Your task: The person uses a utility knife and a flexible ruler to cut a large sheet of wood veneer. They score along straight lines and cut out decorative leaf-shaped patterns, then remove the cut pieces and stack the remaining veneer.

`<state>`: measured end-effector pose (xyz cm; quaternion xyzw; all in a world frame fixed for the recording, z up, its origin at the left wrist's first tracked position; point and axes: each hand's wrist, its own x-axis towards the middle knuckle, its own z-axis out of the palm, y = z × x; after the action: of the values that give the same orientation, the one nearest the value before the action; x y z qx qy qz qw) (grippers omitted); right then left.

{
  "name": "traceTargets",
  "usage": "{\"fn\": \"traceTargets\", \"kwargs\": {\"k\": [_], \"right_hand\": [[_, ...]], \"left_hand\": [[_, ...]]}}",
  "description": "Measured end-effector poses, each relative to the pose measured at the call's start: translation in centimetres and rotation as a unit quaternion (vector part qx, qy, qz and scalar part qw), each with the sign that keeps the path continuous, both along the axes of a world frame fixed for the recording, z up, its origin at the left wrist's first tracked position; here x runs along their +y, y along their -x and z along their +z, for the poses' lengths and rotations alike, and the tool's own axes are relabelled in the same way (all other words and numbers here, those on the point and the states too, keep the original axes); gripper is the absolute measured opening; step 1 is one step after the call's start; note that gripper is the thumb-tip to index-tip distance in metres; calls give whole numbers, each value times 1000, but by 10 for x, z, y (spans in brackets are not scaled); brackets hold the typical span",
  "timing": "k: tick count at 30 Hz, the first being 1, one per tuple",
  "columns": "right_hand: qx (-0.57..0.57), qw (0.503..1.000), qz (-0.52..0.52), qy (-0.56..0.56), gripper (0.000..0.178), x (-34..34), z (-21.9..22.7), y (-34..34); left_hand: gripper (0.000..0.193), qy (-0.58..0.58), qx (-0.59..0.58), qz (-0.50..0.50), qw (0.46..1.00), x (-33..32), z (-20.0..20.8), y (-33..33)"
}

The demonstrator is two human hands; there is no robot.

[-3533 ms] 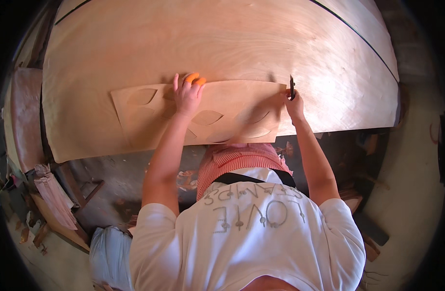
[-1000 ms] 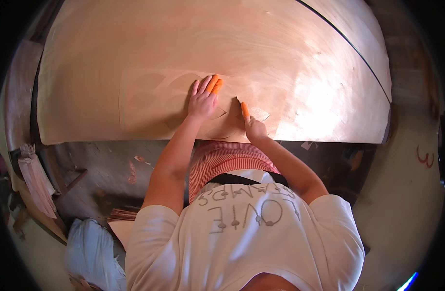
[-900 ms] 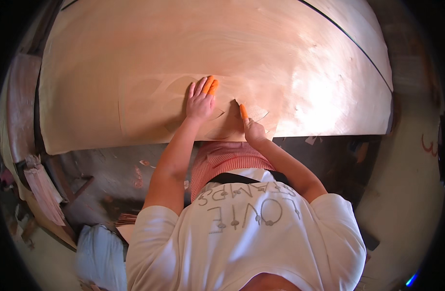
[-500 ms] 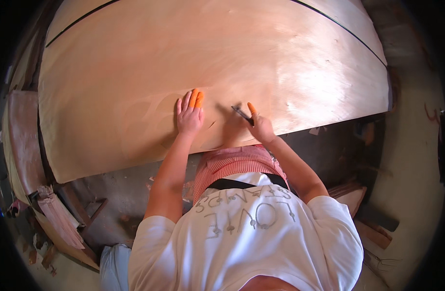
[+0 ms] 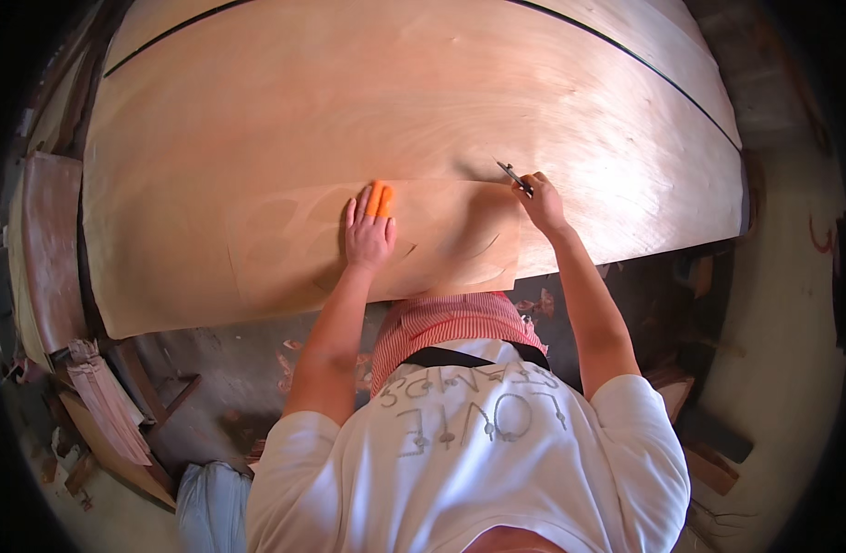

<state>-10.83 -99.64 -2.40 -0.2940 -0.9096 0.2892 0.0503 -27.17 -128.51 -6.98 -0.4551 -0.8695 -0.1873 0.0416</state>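
My left hand (image 5: 370,238) lies flat, fingers stretched, on a thin tan rectangular sheet (image 5: 285,244). Orange covers wrap two of its fingers. That sheet rests along the near edge of a large, pale wooden panel (image 5: 312,101) and carries faint curved outlines and a few dark curved slits. Past its upper right corner, my right hand (image 5: 541,198) is closed around a slim dark tool (image 5: 515,179) with a pale pointed tip, perhaps a knife. The tip points up and left above the panel; whether it touches the wood I cannot tell.
Black strips (image 5: 616,46) cross the panel's far part. At the left stand a reddish-brown board (image 5: 54,249) and a stack of thin wood strips (image 5: 108,396). A pale blue cloth-like bundle (image 5: 213,507) sits lower left. Scraps lie on the dark floor (image 5: 229,369) below the panel.
My right hand has moved up and to the right with the tool, off the sheet's middle. My left hand still presses on the sheet, whose right edge now shows clearly.
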Motion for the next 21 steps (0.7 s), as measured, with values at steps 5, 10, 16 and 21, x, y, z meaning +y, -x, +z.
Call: {"fn": "traceTargets", "kwargs": {"k": [5, 10, 16, 21], "right_hand": [[41, 995, 65, -60, 14, -35, 70, -12], [75, 983, 162, -40, 23, -74, 117, -36], [149, 965, 210, -48, 25, -86, 138, -62], [163, 969, 185, -17, 26, -87, 133, -74]], "left_hand": [[72, -71, -11, 85, 994, -3, 0, 0], [84, -86, 1, 133, 987, -6, 2, -1], [100, 35, -20, -26, 999, -54, 67, 58], [42, 195, -107, -159, 962, -80, 97, 86]]}}
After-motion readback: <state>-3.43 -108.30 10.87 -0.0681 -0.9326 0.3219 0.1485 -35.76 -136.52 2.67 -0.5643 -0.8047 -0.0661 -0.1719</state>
